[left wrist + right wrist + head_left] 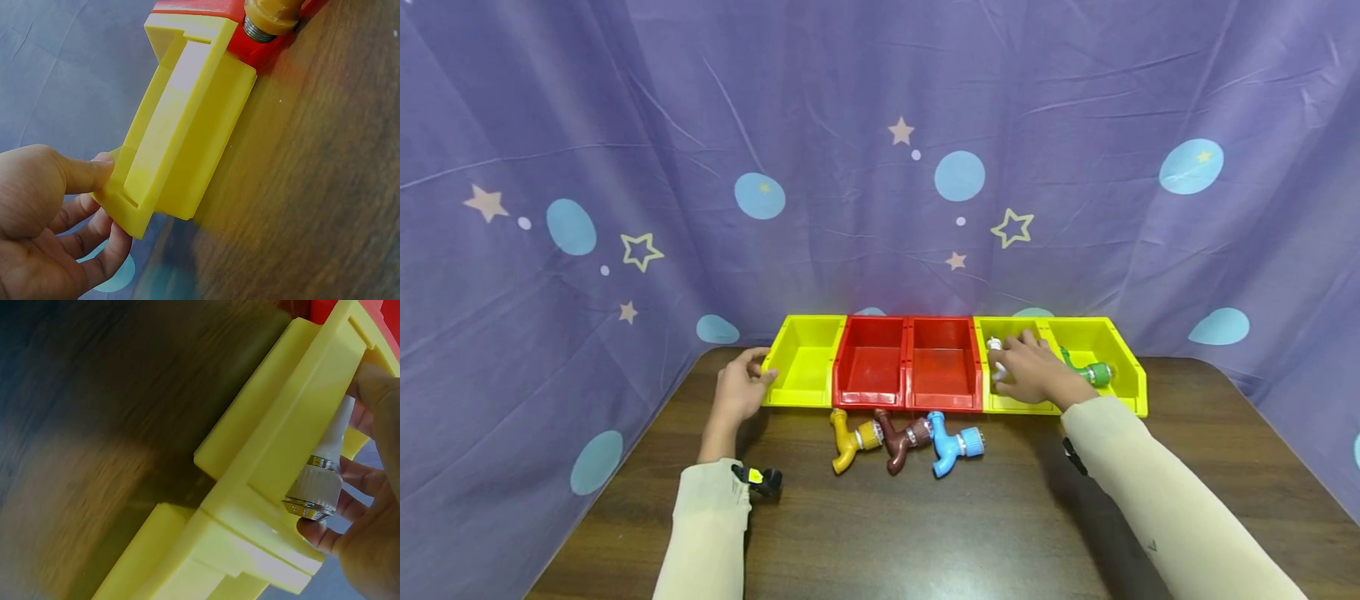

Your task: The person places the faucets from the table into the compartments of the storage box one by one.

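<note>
My left hand (742, 387) grips the side wall of the leftmost yellow bin (805, 358); in the left wrist view the thumb lies on the bin's front corner with the fingers beneath. My right hand (1033, 368) reaches into the fourth bin, also yellow (1017, 407). There it holds a white tap (317, 484), whose ribbed end and metal ring show in the right wrist view; the fingers partly hide it. In the rightmost yellow bin (1138, 392) lies a green tap (1097, 374), partly covered by the right forearm.
Two red bins (870, 398) stand between the yellow ones in one row. In front of them on the wooden table (880, 533) lie a yellow tap (846, 443), a brown tap (897, 443) and a blue tap (951, 447). A purple curtain (850, 267) hangs behind.
</note>
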`<state>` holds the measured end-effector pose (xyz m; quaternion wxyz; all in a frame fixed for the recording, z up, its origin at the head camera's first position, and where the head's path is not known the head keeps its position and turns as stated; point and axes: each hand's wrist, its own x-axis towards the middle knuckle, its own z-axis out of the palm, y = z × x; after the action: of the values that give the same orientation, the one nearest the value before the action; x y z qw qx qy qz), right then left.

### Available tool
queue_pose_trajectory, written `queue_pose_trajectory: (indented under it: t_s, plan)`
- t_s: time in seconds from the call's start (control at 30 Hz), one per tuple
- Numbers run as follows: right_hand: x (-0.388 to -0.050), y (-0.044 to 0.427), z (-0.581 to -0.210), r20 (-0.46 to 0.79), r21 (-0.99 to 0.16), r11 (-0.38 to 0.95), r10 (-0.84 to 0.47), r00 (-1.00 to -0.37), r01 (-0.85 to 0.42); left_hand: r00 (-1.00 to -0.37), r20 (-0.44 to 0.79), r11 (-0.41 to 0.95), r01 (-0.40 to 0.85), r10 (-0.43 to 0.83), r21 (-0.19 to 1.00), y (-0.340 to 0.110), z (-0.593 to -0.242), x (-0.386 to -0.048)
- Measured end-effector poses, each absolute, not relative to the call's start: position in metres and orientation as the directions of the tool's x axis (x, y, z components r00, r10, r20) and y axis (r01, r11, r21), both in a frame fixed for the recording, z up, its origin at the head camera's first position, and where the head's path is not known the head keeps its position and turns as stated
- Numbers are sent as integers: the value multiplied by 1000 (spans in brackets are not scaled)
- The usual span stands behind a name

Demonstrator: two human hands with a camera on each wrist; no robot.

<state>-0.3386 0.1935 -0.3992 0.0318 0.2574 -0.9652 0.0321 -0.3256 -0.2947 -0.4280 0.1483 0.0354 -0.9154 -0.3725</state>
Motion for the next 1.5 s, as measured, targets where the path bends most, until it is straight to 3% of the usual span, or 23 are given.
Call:
queue_pose_trajectory:
  t_s: [0.23, 0.7, 1.17, 1.5]
  plan:
    - [-344, 189, -403, -7, -68, 888, -456, -890, -455, -952, 254, 720, 55, -171, 692, -294, -430, -326]
    - [-349, 181, -402, -63, -55, 904, -427, -902, -424, -951, 254, 712, 55, -177, 700, -295, -430, -325]
    - [-346, 182, -408, -45, -73, 907, -420, -907, -416, -949, 263, 712, 62, -176, 700, -295, -431, -326]
    - [-336, 190, -399, 34, -113, 874, -472, -881, -473, -947, 267, 711, 62, -180, 700, -296, -430, -327]
